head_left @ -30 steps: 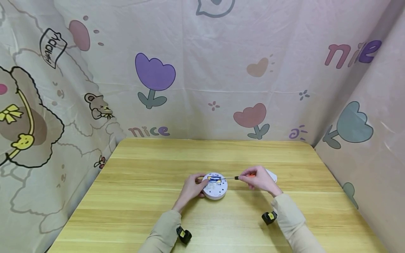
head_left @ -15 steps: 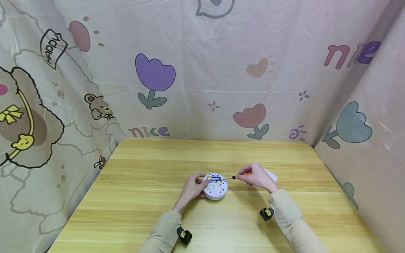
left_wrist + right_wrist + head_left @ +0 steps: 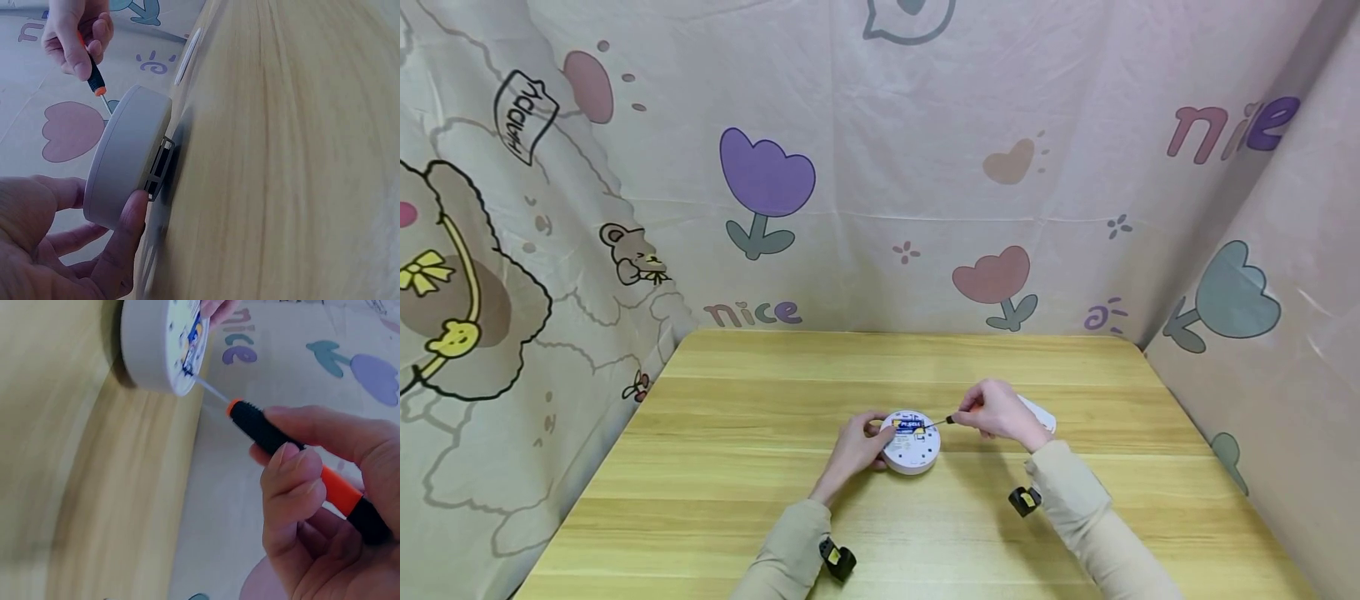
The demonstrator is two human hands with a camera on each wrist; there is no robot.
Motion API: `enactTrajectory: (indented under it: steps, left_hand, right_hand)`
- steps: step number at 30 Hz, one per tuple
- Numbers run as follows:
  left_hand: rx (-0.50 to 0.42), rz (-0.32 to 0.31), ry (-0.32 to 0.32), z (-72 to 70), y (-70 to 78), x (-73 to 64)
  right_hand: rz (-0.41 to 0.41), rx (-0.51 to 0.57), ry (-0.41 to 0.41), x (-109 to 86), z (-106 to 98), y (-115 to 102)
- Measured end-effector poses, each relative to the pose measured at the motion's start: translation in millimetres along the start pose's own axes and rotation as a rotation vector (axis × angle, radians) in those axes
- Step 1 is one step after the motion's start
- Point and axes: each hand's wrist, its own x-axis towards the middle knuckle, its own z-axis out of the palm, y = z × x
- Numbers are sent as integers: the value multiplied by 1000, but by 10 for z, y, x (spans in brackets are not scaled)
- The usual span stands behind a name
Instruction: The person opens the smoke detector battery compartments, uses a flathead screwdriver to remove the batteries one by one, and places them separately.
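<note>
A round white smoke alarm is held at its left side by my left hand, with its flat face up. In the left wrist view my left hand grips its rim, and a slotted grille shows underneath. A blue and yellow battery lies in the face, partly covered by my thumb. My right hand holds a screwdriver. In the right wrist view the screwdriver has a black and orange handle, pinched between thumb and fingers. Its tip touches the alarm's face beside the battery's end.
Behind my right hand, a thin white piece lies on the wooden table. A patterned cloth hangs around the table's back and sides. Each sleeve carries a small black camera.
My right hand has shifted left and slightly farther up, tilting the screwdriver more steeply. Its tip stays near the battery's right end. The left hand and the smoke alarm have hardly moved.
</note>
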Motion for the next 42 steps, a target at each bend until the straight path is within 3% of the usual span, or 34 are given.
enactTrajectory:
  steps: [9, 15, 22, 38, 42]
  left_hand:
    - [-16, 1, -5, 10, -1, 3]
    - [-8, -7, -18, 6, -17, 11]
    - [-7, 11, -16, 11, -21, 16]
    - [6, 68, -42, -12, -33, 5]
    - [10, 46, -48, -20, -42, 10]
  right_hand:
    - [48, -177, 27, 29, 15, -261]
    - [67, -240, 14, 87, 14, -319]
    - [140, -130, -56, 147, -31, -276]
    - [115, 229, -158, 179, -84, 29]
    - [125, 290, -170, 176, -77, 134]
